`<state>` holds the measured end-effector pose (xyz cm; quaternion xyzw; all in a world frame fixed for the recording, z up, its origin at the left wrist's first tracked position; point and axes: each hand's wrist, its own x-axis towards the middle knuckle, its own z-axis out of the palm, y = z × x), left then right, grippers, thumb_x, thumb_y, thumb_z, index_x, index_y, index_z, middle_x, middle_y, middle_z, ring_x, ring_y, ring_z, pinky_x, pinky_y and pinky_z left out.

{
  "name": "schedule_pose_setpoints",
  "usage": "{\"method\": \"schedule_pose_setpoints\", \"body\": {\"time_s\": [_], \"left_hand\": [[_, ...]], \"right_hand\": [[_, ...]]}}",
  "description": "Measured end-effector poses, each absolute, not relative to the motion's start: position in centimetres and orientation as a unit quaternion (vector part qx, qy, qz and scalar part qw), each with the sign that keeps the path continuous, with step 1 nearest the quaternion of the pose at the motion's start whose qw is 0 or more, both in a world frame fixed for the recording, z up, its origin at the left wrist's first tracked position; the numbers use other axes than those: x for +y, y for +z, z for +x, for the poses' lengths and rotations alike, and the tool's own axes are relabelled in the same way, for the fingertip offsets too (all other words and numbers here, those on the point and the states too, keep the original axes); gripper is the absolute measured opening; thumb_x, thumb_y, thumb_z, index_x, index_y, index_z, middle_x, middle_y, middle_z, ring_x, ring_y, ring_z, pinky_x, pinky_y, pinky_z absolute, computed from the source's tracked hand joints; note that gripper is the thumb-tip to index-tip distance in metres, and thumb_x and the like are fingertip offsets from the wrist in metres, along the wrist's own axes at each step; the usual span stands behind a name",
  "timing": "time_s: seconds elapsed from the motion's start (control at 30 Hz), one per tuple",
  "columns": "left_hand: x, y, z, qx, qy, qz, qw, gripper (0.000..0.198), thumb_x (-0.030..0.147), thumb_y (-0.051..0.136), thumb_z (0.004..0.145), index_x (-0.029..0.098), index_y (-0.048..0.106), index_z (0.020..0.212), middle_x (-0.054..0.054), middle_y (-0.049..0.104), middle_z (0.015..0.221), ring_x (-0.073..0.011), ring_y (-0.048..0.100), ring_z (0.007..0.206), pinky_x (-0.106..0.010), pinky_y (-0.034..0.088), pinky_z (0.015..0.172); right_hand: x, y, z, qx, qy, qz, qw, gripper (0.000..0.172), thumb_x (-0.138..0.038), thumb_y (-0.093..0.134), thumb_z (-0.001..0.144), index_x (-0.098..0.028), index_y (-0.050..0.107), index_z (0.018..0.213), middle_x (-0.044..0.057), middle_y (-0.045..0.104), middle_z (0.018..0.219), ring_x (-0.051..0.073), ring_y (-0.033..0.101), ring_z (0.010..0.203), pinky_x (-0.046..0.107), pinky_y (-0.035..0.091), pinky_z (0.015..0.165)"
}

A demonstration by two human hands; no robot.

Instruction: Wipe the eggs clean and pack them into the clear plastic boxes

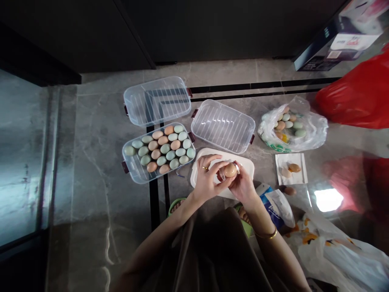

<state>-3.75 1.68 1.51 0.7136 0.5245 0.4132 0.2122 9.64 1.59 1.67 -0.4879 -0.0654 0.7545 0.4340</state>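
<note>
A brown egg (230, 170) is held between my two hands in front of me. My left hand (209, 175) has its thumb and fingers closed around the egg's left side. From the right, my right hand (243, 185) grips it with a crumpled white tissue (237, 166) against the shell. Beneath both hands lies a white plastic lid (200, 153). To the left, a clear plastic box (138, 172) holds rows of brown and pale green eggs (165, 149).
Two clear ribbed containers (158, 101) (223, 126) lie beyond. Rightward are a plastic bag (316, 127) of eggs with spilled yolk, two soiled eggs on a white tissue sheet (299, 178), a loose brown egg (290, 191), a tissue pack (275, 207) and a red bag (358, 93).
</note>
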Motion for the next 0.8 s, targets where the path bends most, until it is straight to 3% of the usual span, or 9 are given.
{"method": "schedule_pose_setpoints", "body": {"time_s": [0.17,0.33,0.47,0.6,0.8], "left_hand": [[2.7,2.1,-5.2,0.527,0.413,0.695,0.261,0.028,0.038,0.063,0.084,0.020,0.062,0.106,-0.008,0.061,0.116,-0.0257,0.061,0.110,-0.044,0.049,0.100],[3.4,1.0,-5.9,0.473,0.416,0.734,0.254,0.033,0.029,0.065,0.088,0.022,0.058,0.119,-0.007,0.066,0.115,-0.0204,0.064,0.110,-0.037,0.055,0.097],[2.7,0.2,-5.2,0.457,0.380,0.767,0.241,0.036,0.023,0.059,0.092,0.021,0.054,0.127,-0.009,0.067,0.120,-0.0200,0.065,0.113,-0.034,0.058,0.095],[2.2,0.2,-4.4,0.473,0.379,0.760,0.234,0.036,0.021,0.058,0.092,0.019,0.054,0.127,-0.011,0.068,0.119,-0.0200,0.067,0.112,-0.032,0.059,0.093],[2.0,0.4,-4.0,0.456,0.367,0.773,0.243,0.037,0.022,0.060,0.091,0.019,0.054,0.128,-0.010,0.068,0.122,-0.0193,0.066,0.115,-0.032,0.058,0.098]], "right_hand": [[1.4,1.5,9.6,-0.089,0.687,-0.550,0.466,0.030,-0.049,0.075,0.075,-0.023,0.066,0.088,-0.002,0.073,0.080,0.017,0.070,0.071,0.027,0.058,0.060],[1.4,2.2,9.7,-0.148,0.675,-0.520,0.503,0.039,-0.059,0.060,0.085,-0.027,0.064,0.108,0.002,0.071,0.110,0.023,0.067,0.104,0.035,0.060,0.074],[0.9,2.4,9.2,-0.333,0.573,-0.566,0.491,0.041,-0.049,0.065,0.086,-0.028,0.063,0.121,0.005,0.063,0.128,0.022,0.061,0.113,0.035,0.056,0.090],[0.7,1.5,8.4,-0.410,0.500,-0.582,0.493,0.032,-0.043,0.065,0.088,-0.026,0.065,0.114,0.005,0.067,0.112,0.019,0.064,0.099,0.033,0.054,0.090],[2.2,0.7,9.2,-0.266,0.569,-0.600,0.495,0.026,-0.050,0.066,0.084,-0.024,0.067,0.086,-0.001,0.067,0.074,0.017,0.065,0.072,0.028,0.057,0.065]]}}
